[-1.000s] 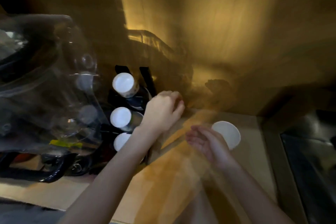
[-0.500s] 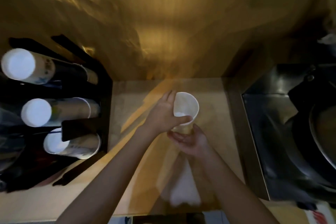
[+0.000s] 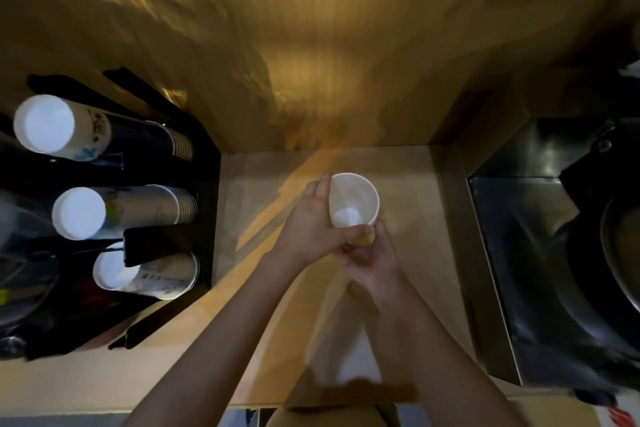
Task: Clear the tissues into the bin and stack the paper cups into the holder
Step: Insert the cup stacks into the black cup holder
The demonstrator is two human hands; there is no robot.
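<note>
A white paper cup (image 3: 353,199) stands mouth up above the wooden counter (image 3: 263,340), held between both hands. My left hand (image 3: 308,229) wraps its left side, thumb across the front. My right hand (image 3: 369,256) cups its base from below. At the left edge stands a black cup holder (image 3: 204,184) with three stacks of paper cups lying sideways: a top stack (image 3: 100,135), a middle stack (image 3: 121,211) and a bottom stack (image 3: 149,274). No tissue and no bin can be made out.
A steel sink (image 3: 519,253) with a dark pan (image 3: 616,270) in it fills the right side. A wooden wall (image 3: 329,45) rises behind the counter. Clear plastic items (image 3: 20,253) sit at the far left edge.
The view swung right from the holder to the counter. My left hand left the holder and joined my right hand on the cup, which now stands mouth up.
</note>
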